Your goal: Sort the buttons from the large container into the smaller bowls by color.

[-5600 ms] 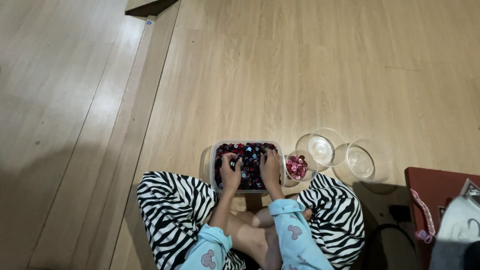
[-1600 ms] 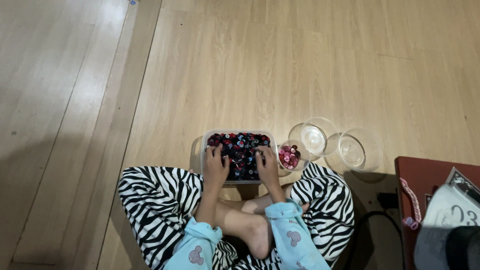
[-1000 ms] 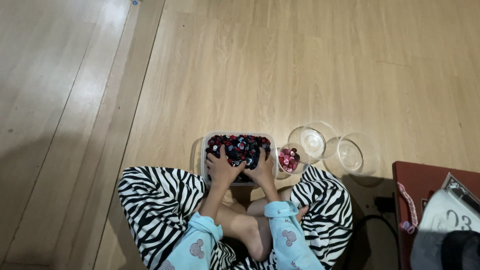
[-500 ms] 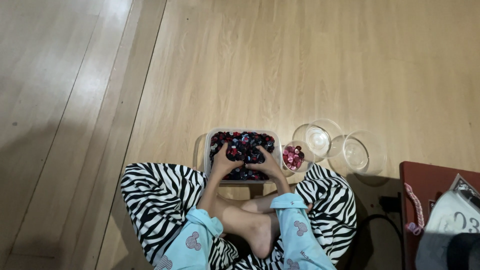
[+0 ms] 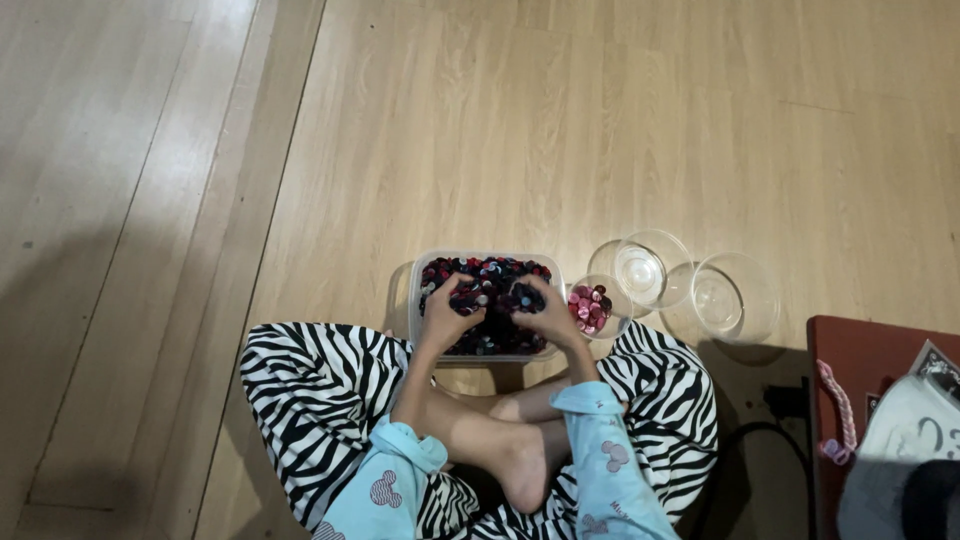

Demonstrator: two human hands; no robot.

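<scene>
A clear rectangular tub point(image 5: 417, 276) full of small dark red, blue and pale round pieces sits on the wooden floor in front of my crossed legs. My left hand point(image 5: 447, 312) rests in the tub's left half with fingers curled into the pieces. Over the tub's right half, my right hand point(image 5: 545, 313) does the same, fingers bent down among them. Whether either hand pinches a piece I cannot tell. Just right of the tub stands a small clear bowl point(image 5: 590, 307) holding pink round pieces.
Two empty clear bowls point(image 5: 652, 268) point(image 5: 735, 297) stand further right on the floor. A dark red piece of furniture point(image 5: 850, 360) with a pink cord and papers is at the right edge. A black cable point(image 5: 765, 430) lies beside my right knee.
Both hands stayed in the tub, shifting slightly among the pieces and drawing closer together near its middle. The view has drifted a little.
</scene>
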